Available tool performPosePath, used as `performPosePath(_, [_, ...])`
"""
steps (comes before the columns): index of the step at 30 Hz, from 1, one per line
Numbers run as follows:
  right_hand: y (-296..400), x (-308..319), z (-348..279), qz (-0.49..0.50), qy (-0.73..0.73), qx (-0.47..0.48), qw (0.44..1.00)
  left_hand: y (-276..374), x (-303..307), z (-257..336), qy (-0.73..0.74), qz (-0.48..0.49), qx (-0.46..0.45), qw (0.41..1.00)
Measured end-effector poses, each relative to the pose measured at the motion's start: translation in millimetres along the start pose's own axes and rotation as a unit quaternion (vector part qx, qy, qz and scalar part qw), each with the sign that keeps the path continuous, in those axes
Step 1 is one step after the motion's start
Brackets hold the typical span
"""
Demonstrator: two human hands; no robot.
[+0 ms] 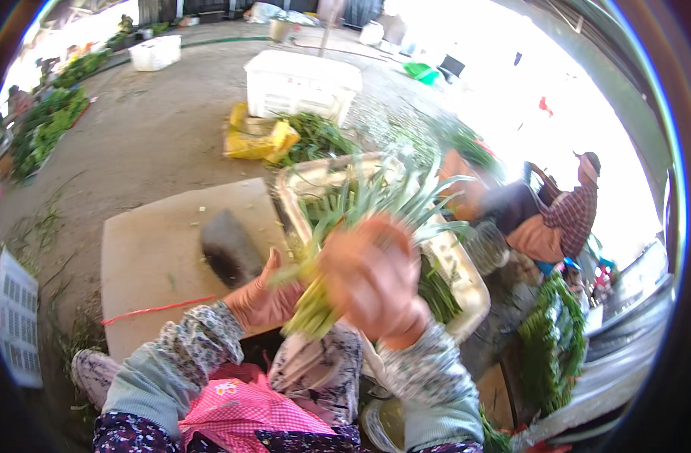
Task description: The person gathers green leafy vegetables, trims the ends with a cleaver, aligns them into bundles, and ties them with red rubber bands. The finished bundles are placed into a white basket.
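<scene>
My right hand (pixel 371 277), blurred, grips a bunch of long green leafy stalks (pixel 314 311), with the pale stem ends pointing down toward my lap. The leaves fan out above over a white foam box (pixel 470 289) that holds more greens. My left hand (pixel 272 297) is just left of the stems, thumb raised and fingers apart; whether its fingertips touch the stems is hidden. Left of it, a broad dark blade (pixel 229 249) lies on a tan board (pixel 153 255). A red tie strip (pixel 158 310) lies across the same board.
A yellow bag (pixel 260 139) and loose greens (pixel 317 136) lie before a white crate (pixel 303 85). A person in a checked shirt (pixel 572 218) sits at the right. Bundled feathery greens (pixel 555 340) stand nearer on that side. A white slotted crate (pixel 18 323) is at the far left.
</scene>
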State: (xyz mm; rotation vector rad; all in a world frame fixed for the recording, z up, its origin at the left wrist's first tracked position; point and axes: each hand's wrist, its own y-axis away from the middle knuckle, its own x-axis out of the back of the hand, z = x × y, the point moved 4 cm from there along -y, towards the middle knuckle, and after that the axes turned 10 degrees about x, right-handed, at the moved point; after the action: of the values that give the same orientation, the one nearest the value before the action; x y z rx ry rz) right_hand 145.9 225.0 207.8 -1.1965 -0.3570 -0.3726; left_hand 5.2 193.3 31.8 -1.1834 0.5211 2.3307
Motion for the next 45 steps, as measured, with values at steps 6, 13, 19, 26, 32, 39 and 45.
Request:
performPosePath(6, [18.0,-80.2,-129.8,-0.049,-0.187,0.097,0.976,67.1,0.7,-19.4,0.119,-0.089,-0.186,0.971])
performPosePath(13, [37.0,-92.2,-161.5,-0.218,-0.178,0.027,0.959,121.3,36.8,-19.3,0.127,0.113,-0.19,0.967])
performPosePath(19, [101.1,-98.5,-132.0,-0.014,-0.368,-0.426,0.826,151.6,51.0,3.7,-0.064,0.281,-0.279,0.916])
performPosePath(26, [89.1,-177.7,-99.3,0.12,-0.639,-0.579,0.492,144.1,44.1,14.9,-0.313,0.363,-0.349,0.805])
performPosePath(32, [19.6,-215.2,-36.3,0.115,-0.593,-0.513,0.609,148.1,49.8,73.5,-0.457,0.367,-0.395,0.707])
performPosePath(39, [-1.2,-263.4,-6.1,0.109,-0.601,-0.481,0.629,171.8,97.5,129.3,-0.403,0.396,-0.249,0.787])
performPosePath(45, [36.1,-302.1,-13.8,0.083,-0.608,-0.451,0.648,180.7,91.5,119.8,-0.468,0.445,-0.259,0.718])
